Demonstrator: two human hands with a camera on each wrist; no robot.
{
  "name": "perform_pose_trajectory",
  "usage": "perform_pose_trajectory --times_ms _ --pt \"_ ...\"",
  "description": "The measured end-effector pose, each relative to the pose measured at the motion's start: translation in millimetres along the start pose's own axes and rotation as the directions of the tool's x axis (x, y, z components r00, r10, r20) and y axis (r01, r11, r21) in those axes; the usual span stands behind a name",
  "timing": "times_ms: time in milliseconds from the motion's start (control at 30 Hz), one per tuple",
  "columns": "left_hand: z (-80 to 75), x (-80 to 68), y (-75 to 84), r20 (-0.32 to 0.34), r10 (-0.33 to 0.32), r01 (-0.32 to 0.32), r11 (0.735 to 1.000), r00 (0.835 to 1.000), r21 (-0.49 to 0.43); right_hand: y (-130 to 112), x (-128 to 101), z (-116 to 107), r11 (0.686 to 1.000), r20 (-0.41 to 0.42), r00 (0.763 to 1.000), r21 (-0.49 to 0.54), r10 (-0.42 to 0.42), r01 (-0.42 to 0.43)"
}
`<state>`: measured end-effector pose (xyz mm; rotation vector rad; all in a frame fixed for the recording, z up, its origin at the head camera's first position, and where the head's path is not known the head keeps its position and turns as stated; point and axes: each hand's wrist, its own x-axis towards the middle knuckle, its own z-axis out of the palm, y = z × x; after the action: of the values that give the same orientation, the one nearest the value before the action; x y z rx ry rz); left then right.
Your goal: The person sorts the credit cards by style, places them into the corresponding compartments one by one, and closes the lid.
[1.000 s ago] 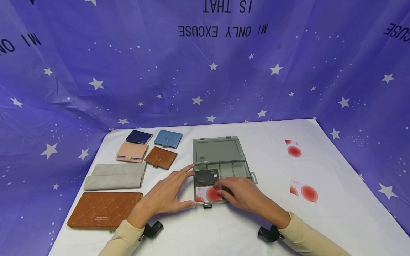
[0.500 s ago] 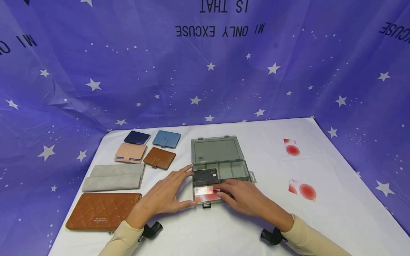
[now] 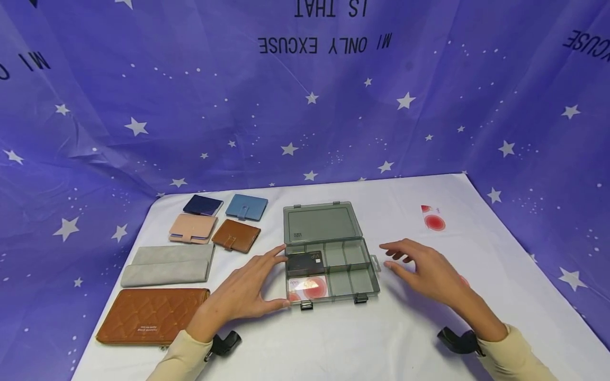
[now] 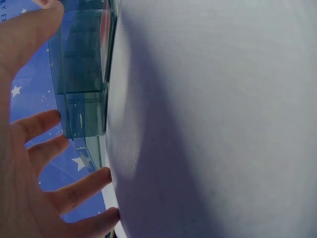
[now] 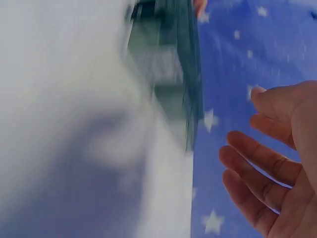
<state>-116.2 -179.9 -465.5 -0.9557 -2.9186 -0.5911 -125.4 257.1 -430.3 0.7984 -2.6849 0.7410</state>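
Fingers (image 3: 274, 253) of the left hand (image 3: 243, 293) lie straight against the left wall of the grey compartment box (image 3: 331, 267) — holding nothing. The right hand (image 3: 429, 270) hovers right of it, fingers loose, grasping nothing. Inside — a red-spot card (image 3: 307, 287), then a black VIP card (image 3: 306, 262). The lid (image 3: 320, 222) lies open on the white surface (image 3: 405, 328).

Head view is evenly and brightly lit, sharp throughout; only soft, faint shadows are cast on the table (image 3: 405, 338) beneath the hands. No glare is noted on the box (image 3: 329, 259). Left wrist view is dimmer, with a broad soft shadow across the cloth. Right wrist view is heavily motion-blurred; the box (image 5: 171, 64) is smeared, edges unreadable.
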Motion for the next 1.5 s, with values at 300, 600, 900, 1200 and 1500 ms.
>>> perform_pose_trajectory --times_ms 300,600,900,1200,1500 --pt "-0.1 -0.9 0.6 -0.009 -0.011 0.011 1.0 1.0 -0.003 49.9 -41.5 -27.9 0.985 -0.005 0.989 -0.086 0.147 -0.147" --pt "0.0 0.2 1.3 -0.014 0.0 0.0 1.0 1.0 -0.009 82.2 -77.4 -45.9 0.936 0.108 0.934 -0.131 0.341 -0.327" --pt "0.6 0.2 1.1 -0.014 0.007 -0.007 1.0 1.0 -0.008 96.6 -99.8 -54.6 0.902 0.196 0.884 -0.175 0.424 -0.394" --pt "-0.4 -0.1 1.5 -0.024 0.015 -0.015 1.0 1.0 -0.01 100.8 -103.6 -51.9 0.925 0.165 0.914 -0.154 0.37 -0.347" --pt "0.7 -0.7 0.7 -0.006 0.004 -0.005 1.0 1.0 -0.022 102.4 -102.6 -50.1 0.939 0.132 0.935 -0.156 0.328 -0.307"
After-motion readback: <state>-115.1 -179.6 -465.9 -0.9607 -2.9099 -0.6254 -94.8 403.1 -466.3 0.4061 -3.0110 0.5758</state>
